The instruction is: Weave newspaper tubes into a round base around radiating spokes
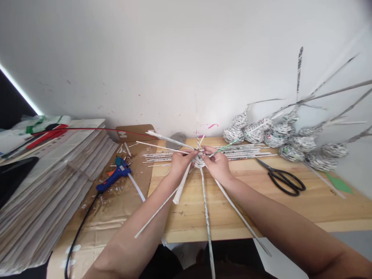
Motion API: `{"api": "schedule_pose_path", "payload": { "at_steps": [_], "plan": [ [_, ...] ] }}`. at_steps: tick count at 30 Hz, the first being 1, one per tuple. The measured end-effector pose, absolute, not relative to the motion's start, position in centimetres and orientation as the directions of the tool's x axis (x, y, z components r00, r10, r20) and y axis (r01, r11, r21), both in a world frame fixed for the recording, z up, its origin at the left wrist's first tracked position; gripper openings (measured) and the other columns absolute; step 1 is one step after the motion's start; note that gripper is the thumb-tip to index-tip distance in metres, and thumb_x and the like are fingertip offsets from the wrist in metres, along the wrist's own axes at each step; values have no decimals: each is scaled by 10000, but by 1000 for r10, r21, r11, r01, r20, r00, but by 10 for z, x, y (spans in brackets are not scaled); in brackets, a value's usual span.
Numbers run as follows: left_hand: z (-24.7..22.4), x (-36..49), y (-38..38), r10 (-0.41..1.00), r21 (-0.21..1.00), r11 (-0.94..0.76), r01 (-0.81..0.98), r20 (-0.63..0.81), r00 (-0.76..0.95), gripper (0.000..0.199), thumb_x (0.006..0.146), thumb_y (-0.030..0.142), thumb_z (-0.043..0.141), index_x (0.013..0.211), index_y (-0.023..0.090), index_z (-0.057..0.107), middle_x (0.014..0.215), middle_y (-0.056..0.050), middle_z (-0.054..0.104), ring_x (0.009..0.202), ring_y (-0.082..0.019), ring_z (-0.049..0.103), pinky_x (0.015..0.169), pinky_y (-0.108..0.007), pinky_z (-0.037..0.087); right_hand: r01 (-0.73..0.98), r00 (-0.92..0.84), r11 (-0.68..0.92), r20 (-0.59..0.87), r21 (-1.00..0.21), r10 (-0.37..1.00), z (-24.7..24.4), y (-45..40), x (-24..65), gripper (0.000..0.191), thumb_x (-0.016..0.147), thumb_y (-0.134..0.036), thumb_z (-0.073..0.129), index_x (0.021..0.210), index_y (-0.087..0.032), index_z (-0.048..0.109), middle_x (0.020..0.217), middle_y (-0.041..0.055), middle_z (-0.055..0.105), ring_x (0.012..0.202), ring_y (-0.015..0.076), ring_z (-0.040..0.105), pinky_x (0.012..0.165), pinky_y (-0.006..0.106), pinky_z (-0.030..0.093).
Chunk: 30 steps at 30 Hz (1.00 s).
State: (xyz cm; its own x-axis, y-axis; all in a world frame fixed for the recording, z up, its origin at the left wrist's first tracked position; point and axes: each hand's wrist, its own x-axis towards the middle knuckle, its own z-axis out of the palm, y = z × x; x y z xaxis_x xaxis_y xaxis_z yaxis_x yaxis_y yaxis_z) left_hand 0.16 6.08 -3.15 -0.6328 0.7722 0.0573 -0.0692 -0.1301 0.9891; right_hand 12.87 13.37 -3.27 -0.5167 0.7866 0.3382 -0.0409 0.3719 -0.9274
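Between my hands is a small round weave of rolled newspaper tubes point(200, 161), with long paper spokes point(205, 201) sticking out on all sides. My left hand point(183, 159) is closed on its left edge, thumb and fingers pinching near the centre. My right hand point(216, 162) pinches the opposite edge, its thumb close to the left one. One spoke runs down towards me over the table edge, and others splay left, right and away. Just behind my hands lies a bundle of loose paper tubes point(247, 151).
Black-handled scissors point(286, 181) lie to the right on the wooden table point(232, 217). Several woven paper gourd shapes point(290, 143) stand along the wall. On the left are a blue glue gun point(114, 176) with its cord, cardboard point(95, 221) and a tall newspaper stack point(58, 193).
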Motion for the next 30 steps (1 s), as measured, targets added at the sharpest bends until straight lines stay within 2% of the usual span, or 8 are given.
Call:
{"api": "schedule_pose_path", "payload": {
  "at_steps": [4, 7, 12, 16, 20, 25, 28, 30],
  "plan": [
    [-28, 2, 58, 780, 991, -137, 6, 111, -615, 302, 604, 376, 821, 776, 135, 763, 694, -62, 715, 525, -141, 582, 440, -234, 433, -60, -560, 386, 352, -920, 750, -35, 136, 128, 313, 787, -259, 634, 1092, -224, 698, 1078, 51, 737, 1020, 236, 682, 914, 391, 525],
    [-24, 3, 56, 779, 994, -107, 34, 105, -618, 313, 594, 370, 825, 788, 131, 772, 681, -68, 720, 527, -153, 589, 456, -246, 437, -68, -565, 365, 337, -929, 753, -37, 135, 127, 301, 784, -248, 622, 1073, -219, 703, 1070, 51, 740, 1018, 231, 681, 918, 395, 523],
    [-18, 5, 54, 779, 987, -143, 70, 156, -607, 283, 594, 342, 826, 779, 132, 783, 728, -87, 740, 624, -180, 635, 583, -274, 480, -144, -557, 301, 328, -943, 763, -37, 132, 125, 323, 770, -254, 623, 1083, -214, 693, 1068, 49, 739, 1022, 220, 680, 940, 383, 515],
    [-15, 7, 52, 805, 989, -145, 33, 137, -577, 258, 644, 336, 790, 812, 141, 785, 699, -71, 727, 607, -177, 620, 570, -278, 464, -174, -576, 285, 332, -943, 747, -34, 129, 125, 310, 779, -251, 609, 1070, -222, 710, 1066, 38, 739, 1025, 218, 676, 948, 380, 512],
    [-14, 7, 52, 803, 989, -139, 42, 137, -581, 133, 652, 276, 773, 675, 145, 760, 650, -64, 704, 622, -176, 616, 617, -284, 470, -153, -575, 299, 331, -942, 748, -32, 128, 127, 293, 790, -237, 590, 1046, -229, 732, 1052, 32, 740, 1032, 223, 668, 980, 404, 490],
    [-10, 7, 52, 797, 987, -138, 85, 162, -582, 72, 626, 221, 776, 656, 158, 757, 682, -64, 718, 646, -179, 623, 659, -288, 480, -130, -581, 346, 354, -929, 733, -36, 132, 127, 284, 794, -234, 586, 1030, -244, 745, 1029, 20, 740, 1054, 227, 654, 1004, 420, 470],
    [-9, 7, 52, 801, 989, -124, 85, 150, -579, 91, 627, 236, 769, 680, 163, 762, 699, -61, 724, 653, -184, 628, 649, -287, 483, -129, -590, 346, 352, -930, 727, -41, 134, 126, 304, 789, -232, 595, 1060, -241, 731, 997, 20, 737, 1010, 217, 662, 969, 404, 493],
    [-13, 6, 53, 793, 989, -124, 81, 148, -590, 121, 633, 263, 768, 698, 161, 763, 693, -58, 722, 638, -179, 623, 627, -281, 478, -125, -593, 299, 313, -946, 742, -42, 133, 125, 384, 785, -248, 610, 1161, -244, 682, 967, 20, 729, 898, 197, 679, 856, 365, 544]
  ]
}}
